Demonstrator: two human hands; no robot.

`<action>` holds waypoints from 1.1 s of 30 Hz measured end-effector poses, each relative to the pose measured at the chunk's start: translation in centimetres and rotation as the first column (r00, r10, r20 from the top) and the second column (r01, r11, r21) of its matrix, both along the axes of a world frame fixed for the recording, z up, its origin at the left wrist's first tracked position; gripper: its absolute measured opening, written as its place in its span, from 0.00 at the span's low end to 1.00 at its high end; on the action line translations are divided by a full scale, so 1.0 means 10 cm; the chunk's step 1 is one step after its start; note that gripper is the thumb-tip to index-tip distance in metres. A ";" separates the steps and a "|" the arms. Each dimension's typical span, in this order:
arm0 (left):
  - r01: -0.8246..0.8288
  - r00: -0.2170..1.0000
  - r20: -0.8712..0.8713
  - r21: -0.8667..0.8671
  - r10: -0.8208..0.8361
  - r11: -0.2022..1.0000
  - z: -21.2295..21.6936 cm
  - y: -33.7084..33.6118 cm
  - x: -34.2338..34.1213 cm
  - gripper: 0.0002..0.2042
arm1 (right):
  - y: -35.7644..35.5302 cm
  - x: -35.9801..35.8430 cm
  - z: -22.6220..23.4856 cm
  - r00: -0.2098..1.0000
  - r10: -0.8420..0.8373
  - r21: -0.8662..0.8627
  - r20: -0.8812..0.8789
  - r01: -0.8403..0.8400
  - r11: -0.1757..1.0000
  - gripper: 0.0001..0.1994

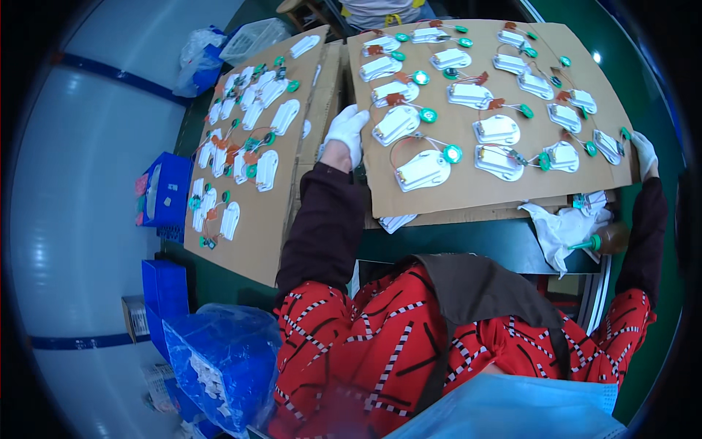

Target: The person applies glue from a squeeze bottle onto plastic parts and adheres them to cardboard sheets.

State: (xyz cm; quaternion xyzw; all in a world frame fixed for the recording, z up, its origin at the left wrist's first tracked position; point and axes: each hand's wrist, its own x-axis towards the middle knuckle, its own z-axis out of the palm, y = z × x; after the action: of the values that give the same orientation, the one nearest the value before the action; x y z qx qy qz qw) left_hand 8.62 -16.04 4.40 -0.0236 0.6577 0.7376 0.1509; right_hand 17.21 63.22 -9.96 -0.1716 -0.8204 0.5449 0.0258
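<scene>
A large cardboard sheet [596,58] is held level in front of me by its two side edges. My left hand [346,133], in a white glove, grips its left edge. The white-gloved right hand [645,155] has hold of the right edge, its fingers partly hidden. On the sheet lie rows of white plastic housings [423,171], wired to small green round parts [428,115] and orange-brown pieces. One green disc [453,154] glows. Another housing [395,222] pokes out beneath the near edge, where more cardboard shows.
To the left, a second cardboard sheet [252,252] carries more housings. A white cloth [548,227] and a green-nozzled bottle [611,238] sit near right. Blue bins [164,293] and a blue bag [241,344] stand left. Another person [384,11] is across the table.
</scene>
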 end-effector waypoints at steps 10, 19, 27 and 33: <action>-0.155 0.969 -0.214 -0.162 0.119 0.975 1.00 0.03 0.32 0.11 | -0.03 -0.80 1.08 0.997 0.026 -0.230 -0.074 -0.043 0.972 0.15; -0.532 0.809 -0.331 -0.060 0.486 0.845 1.51 -1.01 0.95 0.26 | -1.58 -2.31 2.32 0.896 0.413 -0.114 -0.165 -0.433 0.894 0.14; -0.661 0.697 -0.330 0.050 0.637 0.749 1.77 -2.15 2.01 0.15 | -4.16 -3.67 2.73 0.523 0.784 0.664 -0.334 -0.460 0.589 0.14; -0.821 0.534 -0.331 0.017 0.778 0.570 1.66 -2.44 2.50 0.09 | -5.84 -4.30 2.65 0.259 0.927 0.918 -0.270 -0.220 0.329 0.12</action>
State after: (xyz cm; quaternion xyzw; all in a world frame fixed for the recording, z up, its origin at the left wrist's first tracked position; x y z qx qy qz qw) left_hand 33.59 -40.39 20.96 -0.2199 0.6382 0.6703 -0.3083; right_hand -25.84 4.87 16.51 0.4769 -0.8406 0.1316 0.2205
